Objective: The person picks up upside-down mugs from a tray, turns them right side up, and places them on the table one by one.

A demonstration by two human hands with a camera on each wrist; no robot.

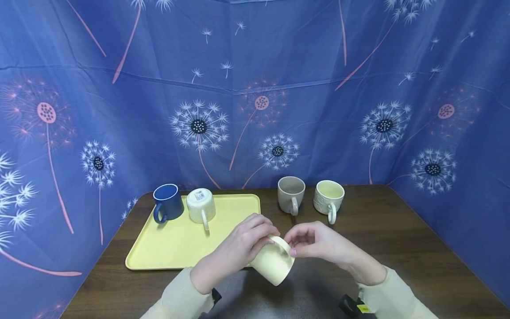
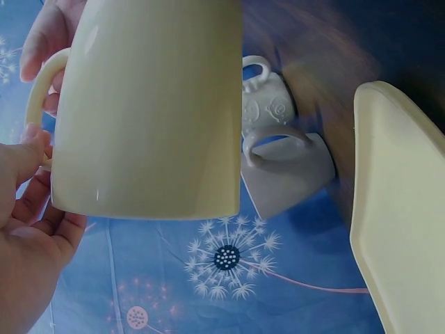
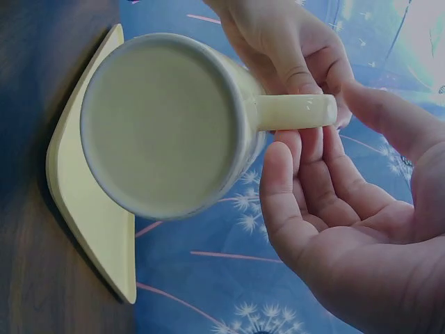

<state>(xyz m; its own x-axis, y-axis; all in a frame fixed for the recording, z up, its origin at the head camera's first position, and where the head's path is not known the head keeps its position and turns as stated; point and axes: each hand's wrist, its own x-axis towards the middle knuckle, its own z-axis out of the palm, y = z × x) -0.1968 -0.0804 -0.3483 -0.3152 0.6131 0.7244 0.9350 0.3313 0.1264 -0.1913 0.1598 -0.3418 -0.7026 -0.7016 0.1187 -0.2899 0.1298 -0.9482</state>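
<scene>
A pale yellow mug (image 1: 272, 262) is held tilted above the table, in front of the tray's right corner. My left hand (image 1: 247, 237) pinches its handle (image 2: 43, 90), thumb against it. From the other side my right hand (image 1: 314, 241) holds the same handle, with thumb at its outer end and fingertips along its side. One round end of the mug faces the right wrist camera; whether it is base or mouth I cannot tell. The left wrist view shows the mug's smooth side, and part of the right hand (image 2: 52, 35) behind the handle.
On the yellow tray (image 1: 235, 208) are an upright blue mug (image 1: 171, 206) and an upside-down white mug (image 1: 201, 204) with a label on its base. Right of it, a grey mug (image 1: 290, 195) and a pale green embossed mug (image 1: 326, 199) stand on the brown table (image 1: 398, 248). A blue cloth hangs behind.
</scene>
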